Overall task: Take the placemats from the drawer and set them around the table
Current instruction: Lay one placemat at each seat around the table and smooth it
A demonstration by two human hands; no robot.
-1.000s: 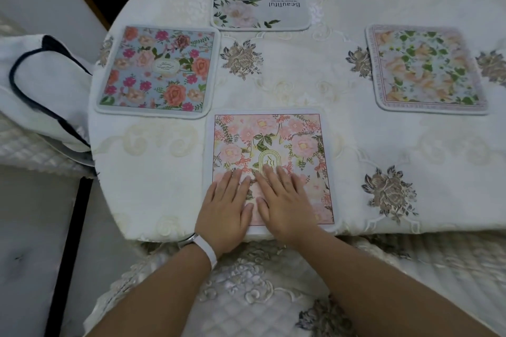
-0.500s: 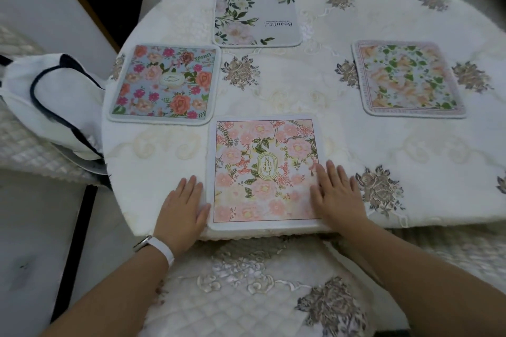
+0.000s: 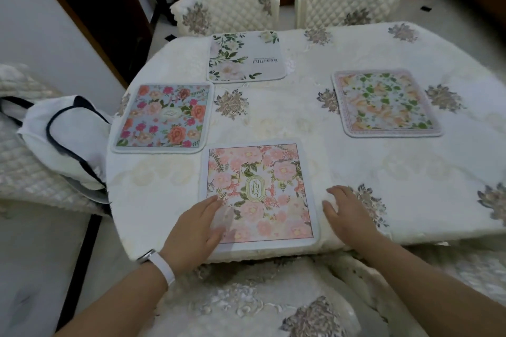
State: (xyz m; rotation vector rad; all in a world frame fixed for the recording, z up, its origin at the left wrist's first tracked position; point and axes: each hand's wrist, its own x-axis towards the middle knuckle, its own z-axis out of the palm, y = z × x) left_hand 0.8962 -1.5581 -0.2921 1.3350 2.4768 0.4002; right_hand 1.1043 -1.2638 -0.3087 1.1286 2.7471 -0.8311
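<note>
**Last placemat being squared at the near edge**

Between the two hands, the pink placemat (image 3: 260, 194) lies flat on the table (image 3: 410, 172). Left of it, the left hand (image 3: 195, 230) is spread loosely, fingers resting on the mat's near-left corner; nothing is pinched. Right of the mat, the right hand (image 3: 346, 212) is open on the cloth, just beside the edge. Three other placemats lie beyond. Placing seems nearly finished; only a slight straightening is judged to remain.

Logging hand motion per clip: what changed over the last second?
Both hands slid apart off the pink floral placemat: left hand now at its left edge, right hand on the white tablecloth beside it. Nothing gripped. All four placemats stayed put.
</note>
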